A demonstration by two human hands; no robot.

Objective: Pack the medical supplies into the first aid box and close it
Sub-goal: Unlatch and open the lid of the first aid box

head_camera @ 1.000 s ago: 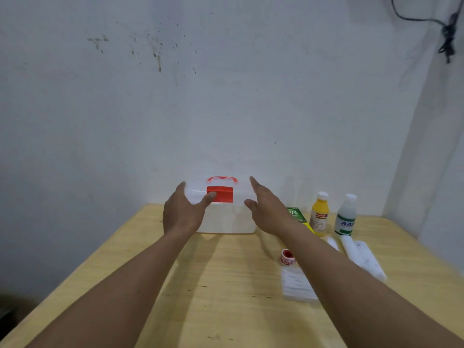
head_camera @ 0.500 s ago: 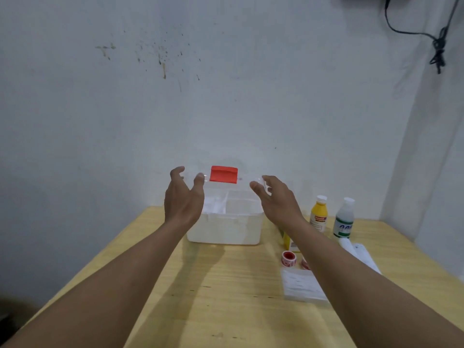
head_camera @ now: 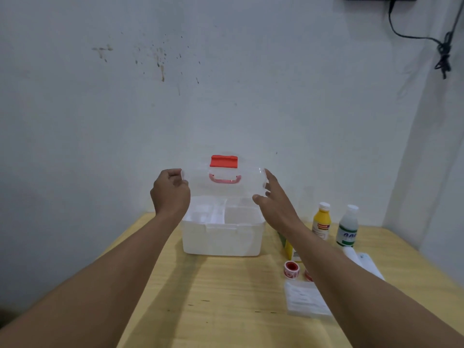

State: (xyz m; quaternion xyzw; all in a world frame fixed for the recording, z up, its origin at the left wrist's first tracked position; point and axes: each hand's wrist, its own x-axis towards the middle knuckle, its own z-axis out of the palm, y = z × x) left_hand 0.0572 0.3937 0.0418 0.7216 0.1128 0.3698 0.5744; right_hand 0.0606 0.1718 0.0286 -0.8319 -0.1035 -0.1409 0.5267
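A white translucent first aid box (head_camera: 221,238) stands on the wooden table (head_camera: 213,297), open, with a divided tray inside. Its clear lid (head_camera: 223,182), with a red latch and red handle, stands upright at the back. My left hand (head_camera: 170,194) pinches the lid's left edge. My right hand (head_camera: 273,202) rests against the lid's right edge with fingers spread. To the right of the box stand a yellow bottle (head_camera: 321,222) and a white bottle (head_camera: 347,227). A red tape roll (head_camera: 291,270), a clear flat packet (head_camera: 305,301) and white rolled bandages (head_camera: 361,262) lie near my right forearm.
A yellow-green carton (head_camera: 288,247) stands partly hidden behind my right forearm. The table meets a white wall at the back and a corner on the right. A black cable (head_camera: 442,51) hangs high on the wall.
The box was shut a second ago. Both hands have swung the lid up and back until it stands upright, exposing the tray inside.
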